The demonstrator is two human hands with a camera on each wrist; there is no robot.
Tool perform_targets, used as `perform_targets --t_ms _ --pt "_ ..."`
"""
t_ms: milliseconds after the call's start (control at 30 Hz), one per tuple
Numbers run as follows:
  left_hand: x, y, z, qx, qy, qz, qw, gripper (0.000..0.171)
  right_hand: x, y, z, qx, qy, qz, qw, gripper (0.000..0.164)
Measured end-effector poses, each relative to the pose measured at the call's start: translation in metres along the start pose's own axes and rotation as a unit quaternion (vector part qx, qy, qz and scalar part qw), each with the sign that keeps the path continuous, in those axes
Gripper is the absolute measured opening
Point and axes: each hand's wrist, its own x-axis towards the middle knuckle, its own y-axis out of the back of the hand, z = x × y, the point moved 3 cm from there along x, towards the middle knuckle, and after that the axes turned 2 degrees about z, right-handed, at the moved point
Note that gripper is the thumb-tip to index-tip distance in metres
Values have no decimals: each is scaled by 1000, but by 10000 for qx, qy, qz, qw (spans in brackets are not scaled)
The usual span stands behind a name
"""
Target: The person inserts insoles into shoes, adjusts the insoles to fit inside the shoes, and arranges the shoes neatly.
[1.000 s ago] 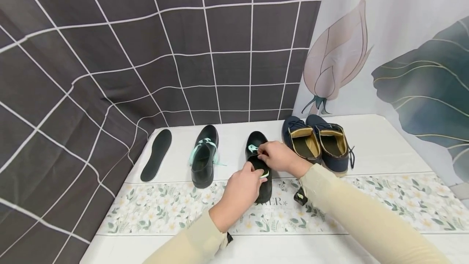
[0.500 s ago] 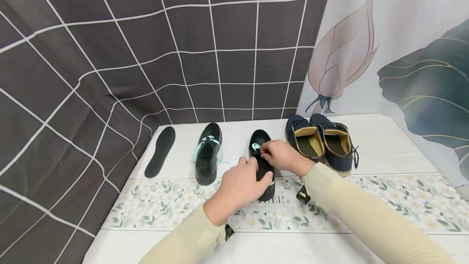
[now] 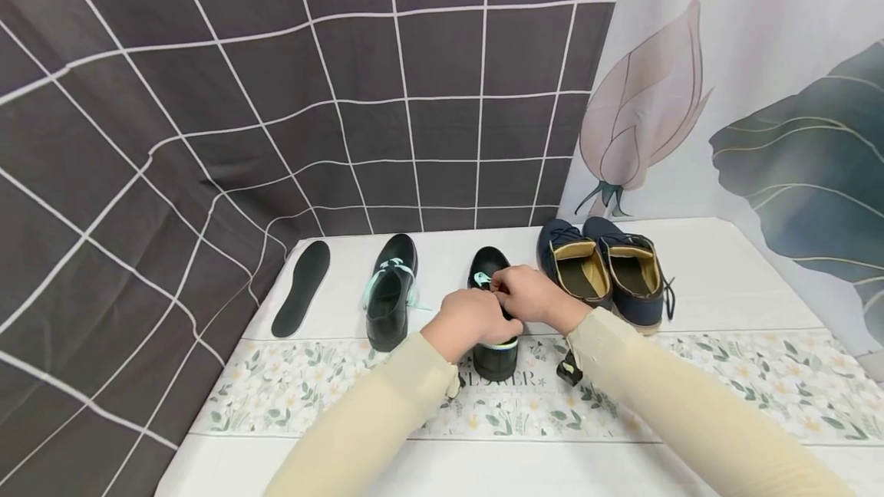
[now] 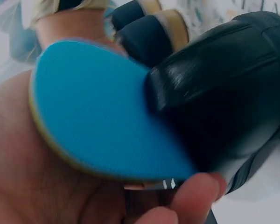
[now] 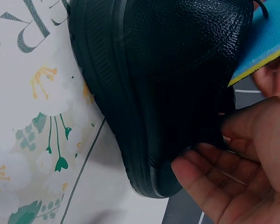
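Observation:
A black lace-up shoe with mint-green laces stands upright, toe pointing away, under both hands. An insole, blue beneath with a yellow edge, goes partly into its opening; the heel end sticks out at the back. My left hand grips the insole from above, fingertips along its edge and the heel end against the palm. With bent fingers my right hand pinches the shoe's tongue area near the laces. The insole's front part is hidden inside the shoe.
The matching black shoe with untied mint laces stands to the left. Further left lies a dark loose insole. Two navy shoes with tan lining stand on the right. A dark gridded curtain hangs behind the white table.
My left hand let its fingers loosen from the insole, then moved forward and took hold of it again over the shoe's opening. The right hand stays at the shoe's tongue.

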Motion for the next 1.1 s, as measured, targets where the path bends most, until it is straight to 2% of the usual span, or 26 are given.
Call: perform_targets --t_ms 133,200,300,467,733,933,1100 --pt "4 -3 10 422 237 -45 9988 75 0 1 2 -56 -27 20 10000 14" --pt "6 -4 11 589 278 -94 9978 77 1 1 2 -102 -40 46 9999 14" --pt "11 -5 10 637 184 -231 9975 65 1 1 1 -76 -70 51 9999 15" --pt "13 -7 3 345 70 -335 9988 44 1 -1 -2 -99 -10 -2 10000 15" --pt "7 -3 1 178 -336 219 9990 20 -1 -4 0 -101 -18 140 9998 15" --pt "4 -3 -5 -93 -497 693 9963 22 -4 -7 2 -388 -24 431 9983 19" --pt "2 -1 -5 -191 -703 1167 9905 19 -5 -5 1 -653 102 756 9949 21"
